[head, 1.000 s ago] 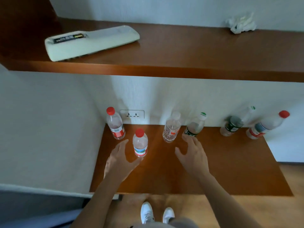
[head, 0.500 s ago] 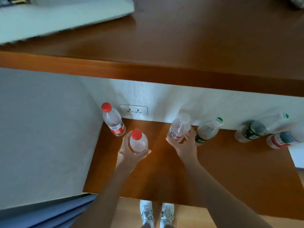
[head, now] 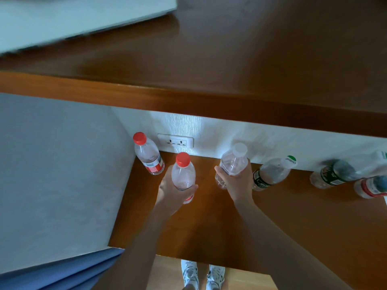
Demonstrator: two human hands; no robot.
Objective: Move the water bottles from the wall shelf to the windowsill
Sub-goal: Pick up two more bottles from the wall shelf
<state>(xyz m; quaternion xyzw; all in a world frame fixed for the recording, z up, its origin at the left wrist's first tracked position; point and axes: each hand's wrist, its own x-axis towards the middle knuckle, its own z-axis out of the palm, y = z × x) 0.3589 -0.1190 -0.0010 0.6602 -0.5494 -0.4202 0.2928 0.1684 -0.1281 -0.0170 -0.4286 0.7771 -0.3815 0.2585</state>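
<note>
Left grip (head: 172,195) clamps a clear red-capped bottle (head: 183,174); right grip (head: 238,183) clamps a clear white-capped bottle (head: 233,162).

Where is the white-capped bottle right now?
Head view, centre: the white-capped bottle is gripped in the right hand, below-right of the wall socket, between the left hand's red-capped bottle and the green-capped bottle.

A glossy brown wooden lower shelf (head: 293,227) juts from the wall. Standing on it are a clear red-capped, red-labelled plastic bottle (head: 148,158) in the left rear corner, a green-capped, dark-labelled bottle (head: 270,174) right of centre, and two blurred bottles, one dark-labelled (head: 335,174) and one red-labelled (head: 370,186), near the right edge. Whether the red-capped bottle (head: 183,174) in the left hand (head: 171,191) and the white-capped bottle (head: 232,162) in the right hand (head: 236,181) touch the wood is unclear. A matching upper shelf (head: 251,49) carries a pale oblong object (head: 73,19).
</note>
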